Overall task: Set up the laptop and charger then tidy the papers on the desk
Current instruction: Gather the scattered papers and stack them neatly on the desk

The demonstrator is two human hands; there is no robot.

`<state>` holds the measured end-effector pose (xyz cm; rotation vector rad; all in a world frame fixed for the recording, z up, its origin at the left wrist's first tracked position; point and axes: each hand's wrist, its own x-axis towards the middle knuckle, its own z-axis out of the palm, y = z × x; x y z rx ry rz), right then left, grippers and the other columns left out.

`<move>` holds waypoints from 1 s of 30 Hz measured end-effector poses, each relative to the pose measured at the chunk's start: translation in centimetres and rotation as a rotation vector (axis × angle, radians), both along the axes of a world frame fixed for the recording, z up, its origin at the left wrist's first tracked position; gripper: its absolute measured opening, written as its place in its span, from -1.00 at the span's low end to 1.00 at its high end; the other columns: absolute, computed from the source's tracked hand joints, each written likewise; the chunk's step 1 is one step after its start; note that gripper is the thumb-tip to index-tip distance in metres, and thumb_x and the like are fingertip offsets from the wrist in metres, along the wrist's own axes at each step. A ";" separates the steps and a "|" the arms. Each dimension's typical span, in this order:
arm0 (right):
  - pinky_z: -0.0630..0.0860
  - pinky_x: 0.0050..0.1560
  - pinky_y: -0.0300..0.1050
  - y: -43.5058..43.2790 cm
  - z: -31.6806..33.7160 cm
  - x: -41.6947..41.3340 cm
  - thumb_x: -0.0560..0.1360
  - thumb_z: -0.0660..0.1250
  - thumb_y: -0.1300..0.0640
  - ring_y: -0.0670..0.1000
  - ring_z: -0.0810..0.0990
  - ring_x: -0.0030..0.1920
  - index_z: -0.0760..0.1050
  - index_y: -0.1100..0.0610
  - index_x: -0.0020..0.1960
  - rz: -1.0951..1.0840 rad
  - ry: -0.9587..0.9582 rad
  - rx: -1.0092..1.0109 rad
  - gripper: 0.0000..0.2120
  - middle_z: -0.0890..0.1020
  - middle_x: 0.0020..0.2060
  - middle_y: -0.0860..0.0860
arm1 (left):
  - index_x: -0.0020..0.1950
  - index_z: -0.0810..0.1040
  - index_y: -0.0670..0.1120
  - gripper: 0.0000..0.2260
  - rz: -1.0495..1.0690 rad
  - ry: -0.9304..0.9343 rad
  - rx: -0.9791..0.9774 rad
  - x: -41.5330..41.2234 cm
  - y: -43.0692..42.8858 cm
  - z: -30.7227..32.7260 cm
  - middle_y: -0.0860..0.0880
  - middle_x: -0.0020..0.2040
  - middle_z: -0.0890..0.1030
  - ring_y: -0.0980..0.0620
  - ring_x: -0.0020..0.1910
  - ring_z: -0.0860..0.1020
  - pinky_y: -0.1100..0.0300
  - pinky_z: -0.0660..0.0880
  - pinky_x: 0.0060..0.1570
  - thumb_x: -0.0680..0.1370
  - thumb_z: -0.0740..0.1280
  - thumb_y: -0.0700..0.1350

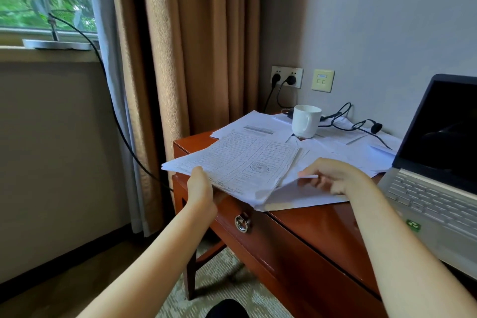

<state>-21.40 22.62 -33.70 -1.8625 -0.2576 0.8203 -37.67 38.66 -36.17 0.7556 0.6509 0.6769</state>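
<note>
The desk (296,235) stands in the corner by the curtain. The laptop (438,162) sits open at its right end, screen dark, so the setting-up part looks largely done and the step in hand is tidying. The papers (335,147) lie loose across the far and middle desk, overlapping at odd angles, some running up beside the laptop's left edge. A thicker stack (240,160) of printed sheets is lifted at the near left corner and hangs out past the desk edge. The left hand (201,188) pinches it there, thumb on top and fingers underneath. The right hand (333,178), fingers curled, pinches the near edge of a loose sheet (308,176) just right of the stack, its corner raised off the desk. A white mug (305,121) stands on the far papers and pins some of them. Behind it the charger's black cable (340,121) trails over the sheets from the wall socket (286,76); whether it reaches the laptop cannot be told. The next move probably calls for sliding the pinched sheet onto the stack. After that, the mug and cable likely need lifting aside so the sheets under them come free without tearing.
</note>
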 end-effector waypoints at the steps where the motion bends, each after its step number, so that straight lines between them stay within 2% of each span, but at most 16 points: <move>1: 0.16 -0.74 -0.44 0.1 0.4 -0.2 0.55 0.17 0.37 -0.19 0.28 -0.71 0.44 0.30 -0.24 -0.037 0.040 0.079 -0.80 0.56 -0.56 0.08 | 0.13 0.35 -0.08 -0.82 -0.001 -0.020 -0.015 0.0 0.0 0.0 -0.04 -0.17 0.53 -0.02 -0.20 0.50 -0.03 0.47 -0.04 0.66 -0.02 -0.11; 3: 0.16 -0.76 -0.45 0.2 1.1 -0.7 0.57 0.05 0.41 -0.19 0.27 -0.73 0.43 0.31 -0.20 -0.109 0.085 0.195 -0.75 0.54 -0.61 0.10 | 0.17 0.36 -0.06 -0.81 0.005 -0.052 -0.042 0.0 -0.2 0.1 -0.04 -0.15 0.53 -0.04 -0.17 0.52 -0.05 0.48 -0.04 0.66 -0.01 -0.10; 5: 0.20 -0.75 -0.45 0.6 1.3 -1.3 0.55 -0.01 0.43 -0.20 0.28 -0.73 0.41 0.27 -0.16 -0.126 0.054 0.211 -0.74 0.54 -0.61 0.11 | 0.24 0.35 -0.04 -0.78 0.018 -0.064 -0.054 0.0 -0.7 0.4 -0.03 -0.12 0.51 -0.05 -0.09 0.51 -0.04 0.48 -0.04 0.67 -0.01 -0.08; 7: 0.23 -0.72 -0.46 1.8 0.9 -2.5 0.55 0.04 0.42 -0.20 0.29 -0.73 0.41 0.26 -0.16 -0.079 -0.026 0.155 -0.78 0.55 -0.58 0.11 | 0.31 0.32 -0.01 -0.75 0.031 -0.055 -0.044 0.0 -1.4 0.5 -0.02 -0.10 0.48 -0.06 -0.02 0.48 -0.02 0.45 -0.01 0.67 -0.01 -0.07; 10: 0.23 -0.70 -0.43 3.6 0.1 -4.1 0.54 0.12 0.32 -0.20 0.35 -0.71 0.46 0.17 -0.20 -0.014 -0.056 0.138 -0.78 0.56 -0.54 0.01 | 0.31 0.30 0.03 -0.75 0.022 -0.072 -0.031 0.2 -1.9 0.4 0.00 -0.09 0.49 -0.04 -0.04 0.49 -0.04 0.45 0.01 0.67 -0.01 -0.09; 13: 0.23 -0.70 -0.42 3.9 -0.5 -4.8 0.57 0.10 0.27 -0.19 0.37 -0.67 0.43 0.16 -0.25 0.124 0.032 0.126 -0.75 0.48 -0.49 0.00 | 0.24 0.31 0.00 -0.80 0.013 -0.053 -0.012 0.7 -1.7 -0.2 -0.01 -0.11 0.51 -0.01 -0.14 0.51 -0.04 0.47 -0.02 0.65 0.01 -0.15; 16: 0.24 -0.69 -0.42 3.8 -0.7 -5.3 0.60 0.11 0.23 -0.16 0.41 -0.64 0.48 0.23 -0.17 0.337 0.120 0.132 -0.76 0.59 -0.50 0.04 | 0.33 0.33 -0.12 -0.70 0.012 0.041 0.111 1.4 -1.3 -1.3 -0.08 0.00 0.52 -0.05 -0.05 0.50 -0.01 0.48 0.02 0.60 0.04 -0.24; 19: 0.22 -0.67 -0.43 3.7 -0.5 -5.5 0.60 0.11 0.20 -0.17 0.41 -0.63 0.49 0.23 -0.14 0.427 0.082 0.072 -0.76 0.63 -0.48 0.02 | 0.30 0.35 -0.13 -0.67 0.053 0.100 0.204 1.7 -0.6 -2.0 -0.08 0.08 0.50 -0.04 -0.03 0.47 0.00 0.47 0.08 0.56 0.06 -0.33; 21: 0.19 -0.65 -0.43 3.4 -0.2 -4.9 0.58 0.13 0.25 -0.18 0.39 -0.63 0.49 0.18 -0.17 0.363 0.026 0.029 -0.78 0.61 -0.51 -0.02 | 0.20 0.39 -0.11 -0.66 0.068 0.111 0.230 1.4 -0.1 -1.9 -0.06 0.00 0.50 -0.04 -0.04 0.46 -0.01 0.49 0.08 0.52 0.05 -0.40; 22: 0.22 -0.63 -0.41 3.1 -0.3 -4.3 0.57 0.13 0.28 -0.17 0.41 -0.62 0.48 0.18 -0.18 0.290 0.005 0.030 -0.78 0.59 -0.52 -0.03 | 0.13 0.42 -0.12 -0.67 0.068 0.111 0.244 1.1 0.1 -1.8 -0.05 -0.06 0.49 -0.03 -0.06 0.46 0.01 0.51 0.02 0.50 0.05 -0.43; 24: 0.41 -0.59 -0.28 2.7 -0.7 -2.7 0.57 0.09 0.33 -0.09 0.51 -0.60 0.46 0.23 -0.10 0.064 -0.006 0.104 -0.81 0.61 -0.46 0.05 | 0.07 0.42 -0.14 -0.66 0.055 0.095 0.264 0.6 0.4 -1.3 -0.04 -0.12 0.46 0.02 -0.14 0.46 0.14 0.54 -0.20 0.48 0.03 -0.47; 26: 0.51 -0.62 -0.17 2.2 -1.0 -1.7 0.58 0.03 0.34 0.03 0.58 -0.59 0.37 0.28 0.00 -0.191 0.062 0.269 -0.85 0.58 -0.28 0.19 | 0.07 0.40 -0.19 -0.69 0.051 0.092 0.238 0.0 0.8 -0.7 -0.05 -0.12 0.45 0.04 -0.20 0.45 0.25 0.55 -0.42 0.48 0.04 -0.49; 28: 0.51 -0.64 -0.11 1.8 -1.0 -1.3 0.59 0.04 0.30 0.16 0.63 -0.45 0.33 0.27 -0.04 -0.302 0.121 0.383 -0.89 0.54 -0.13 0.28 | -0.04 0.41 -0.26 -0.76 0.048 0.102 0.175 -0.5 1.6 -0.3 -0.12 -0.06 0.44 0.00 -0.22 0.46 0.32 0.53 -0.53 0.46 0.06 -0.50; 30: 0.56 -0.57 -0.08 1.7 -1.1 -1.2 0.60 0.10 0.22 0.21 0.59 -0.23 0.31 0.27 0.05 -0.299 0.129 0.439 -0.89 0.53 -0.12 0.27 | -0.02 0.43 -0.33 -0.76 0.053 0.122 0.144 -0.9 2.8 -0.3 -0.18 0.00 0.44 -0.08 -0.21 0.48 0.31 0.51 -0.57 0.42 0.07 -0.50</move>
